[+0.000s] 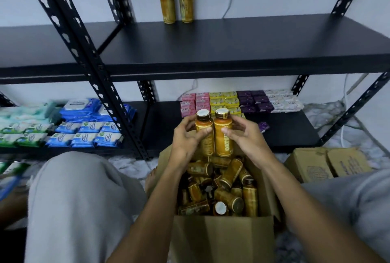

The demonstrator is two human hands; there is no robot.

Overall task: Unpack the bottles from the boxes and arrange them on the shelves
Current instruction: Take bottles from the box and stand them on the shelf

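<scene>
Your left hand (pixel 185 136) grips 1 orange bottle, the left bottle (pixel 205 146), with fingers curled round its body and thumb across the label. Your right hand (pixel 245 136) holds the right bottle (pixel 221 144) the same way. The 2 stand upright and touching side by side, white caps up, just above the open box (pixel 221 239) between your knees. More bottles, the loose bottles (pixel 228 191), lie jumbled in that box, most on their sides.

On the upper shelf (pixel 232 47), 2 shelved bottles (pixel 185 0) stand upright near the back wall, just beside each other. The lower shelf (pixel 285 127) carries rows of soap boxes (pixel 232 100); packs of wipes (pixel 84 127) fill the shelf to the left. A closed box (pixel 325 164) sits on the floor at your right.
</scene>
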